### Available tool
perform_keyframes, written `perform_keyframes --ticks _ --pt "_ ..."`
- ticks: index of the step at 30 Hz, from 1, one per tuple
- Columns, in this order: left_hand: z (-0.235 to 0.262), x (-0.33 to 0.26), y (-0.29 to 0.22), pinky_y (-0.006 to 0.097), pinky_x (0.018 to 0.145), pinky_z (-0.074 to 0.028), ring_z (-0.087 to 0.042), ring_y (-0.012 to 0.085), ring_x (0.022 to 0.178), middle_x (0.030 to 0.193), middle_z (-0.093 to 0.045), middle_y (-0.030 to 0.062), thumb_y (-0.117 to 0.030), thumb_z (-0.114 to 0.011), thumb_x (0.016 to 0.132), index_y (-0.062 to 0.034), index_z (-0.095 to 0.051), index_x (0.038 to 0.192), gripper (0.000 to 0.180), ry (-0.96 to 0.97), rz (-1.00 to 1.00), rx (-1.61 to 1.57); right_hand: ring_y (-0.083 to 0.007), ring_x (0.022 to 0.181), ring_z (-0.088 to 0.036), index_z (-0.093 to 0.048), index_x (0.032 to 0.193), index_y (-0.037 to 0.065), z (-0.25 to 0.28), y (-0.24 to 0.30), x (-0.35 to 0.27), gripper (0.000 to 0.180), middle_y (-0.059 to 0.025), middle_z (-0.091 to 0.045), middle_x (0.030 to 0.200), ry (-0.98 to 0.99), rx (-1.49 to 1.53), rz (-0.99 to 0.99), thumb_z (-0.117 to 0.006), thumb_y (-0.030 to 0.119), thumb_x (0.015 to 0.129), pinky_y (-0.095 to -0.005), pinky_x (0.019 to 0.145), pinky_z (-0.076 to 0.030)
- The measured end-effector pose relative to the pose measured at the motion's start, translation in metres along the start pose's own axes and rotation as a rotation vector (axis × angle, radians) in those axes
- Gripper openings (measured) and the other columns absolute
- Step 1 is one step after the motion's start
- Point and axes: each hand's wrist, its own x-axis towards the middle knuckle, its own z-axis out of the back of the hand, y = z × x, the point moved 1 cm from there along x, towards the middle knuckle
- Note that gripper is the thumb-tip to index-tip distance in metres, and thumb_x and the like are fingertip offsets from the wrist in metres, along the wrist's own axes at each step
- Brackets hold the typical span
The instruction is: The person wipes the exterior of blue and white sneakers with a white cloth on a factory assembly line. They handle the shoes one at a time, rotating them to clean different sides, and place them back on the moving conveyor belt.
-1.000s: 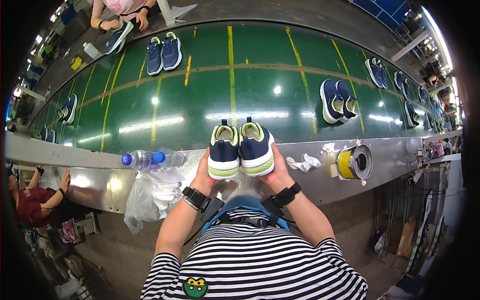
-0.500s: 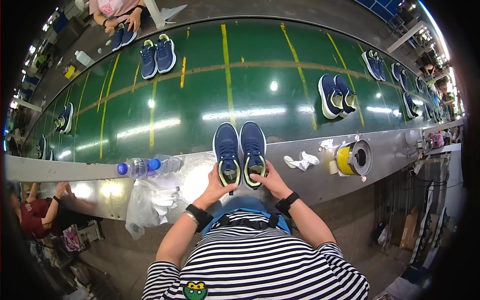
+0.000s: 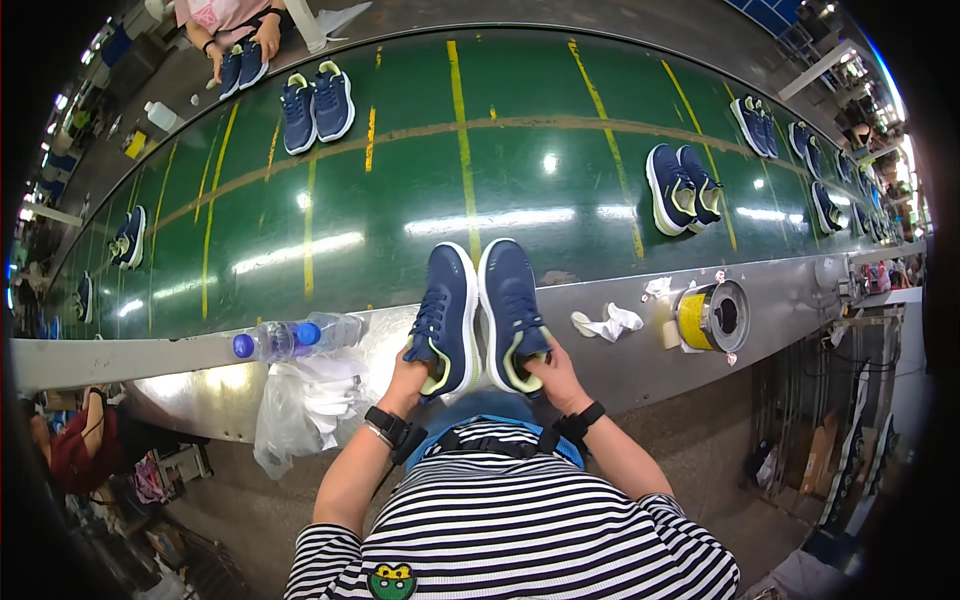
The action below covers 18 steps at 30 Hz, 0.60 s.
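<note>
A navy sneaker with a white sole and pale green lining, the left shoe (image 3: 437,305), is gripped at its heel by my left hand (image 3: 405,383). Its mate, the right shoe (image 3: 513,300), is held the same way by my right hand (image 3: 562,380). Both toes point away from me, over the near edge of the green belt. Each shoe leans outward, so the white inner sides of the soles face each other with a narrow gap. My fingertips are partly hidden behind the heels and inside the openings.
Pairs of similar sneakers (image 3: 683,190) stand along the green belt (image 3: 540,180). On the metal ledge lie plastic bottles (image 3: 275,340), a plastic bag (image 3: 300,405), crumpled white paper (image 3: 607,323) and a yellow-labelled can (image 3: 712,316). Across the belt, another person's hands (image 3: 266,38) hold sneakers.
Both my shoes have tilted outward from lying level, exposing their inner sole sides. My hands have shifted to the outer heels. Sneakers at the belt's right have shifted slightly right.
</note>
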Motion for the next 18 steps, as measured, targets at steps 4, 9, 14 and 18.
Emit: perform_keyframes --ticks 4,9,14,18 --pt "-0.007 -0.011 -0.012 0.032 0.088 -0.044 -0.057 0.0241 0.101 0.110 -0.059 0.0152 0.009 -0.047 0.081 0.0003 -0.045 0.129 0.049 -0.065 -0.251 0.236 -0.0292 0.110 -0.047 -0.037 0.132 0.001 -0.020 0.021 -0.005 0.071 -0.0172 -0.047 0.119 -0.178 -0.730 0.279 -0.070 0.017 0.071 -0.0373 0.096 -0.037" --pt "0.007 -0.014 0.013 0.039 0.095 -0.039 -0.050 0.0368 0.104 0.110 -0.047 0.0246 0.010 -0.044 0.075 -0.0045 -0.032 0.139 0.067 -0.143 -0.364 0.587 -0.0362 0.111 -0.041 -0.032 0.133 0.001 -0.037 0.019 -0.012 0.078 -0.0222 -0.042 0.118 -0.200 -0.875 0.351 -0.072 0.021 0.069 -0.0429 0.097 -0.034" --pt "0.010 -0.018 0.018 0.040 0.093 -0.039 -0.050 0.0380 0.102 0.107 -0.048 0.0251 0.008 -0.045 0.074 -0.0043 -0.030 0.140 0.068 -0.084 -0.337 0.593 -0.0365 0.108 -0.040 -0.032 0.132 -0.001 -0.048 0.008 -0.019 0.080 -0.0220 -0.042 0.117 -0.236 -0.934 0.423 -0.074 0.025 0.069 -0.0435 0.095 -0.033" --pt "0.004 -0.022 0.007 0.037 0.088 -0.043 -0.057 0.0345 0.095 0.103 -0.057 0.0246 0.004 -0.047 0.075 -0.0006 -0.038 0.134 0.060 -0.033 -0.291 0.531 -0.0363 0.107 -0.040 -0.032 0.132 -0.002 -0.052 0.012 -0.022 0.080 -0.0222 -0.042 0.113 -0.248 -0.881 0.326 -0.073 0.030 0.071 -0.0438 0.094 -0.033"
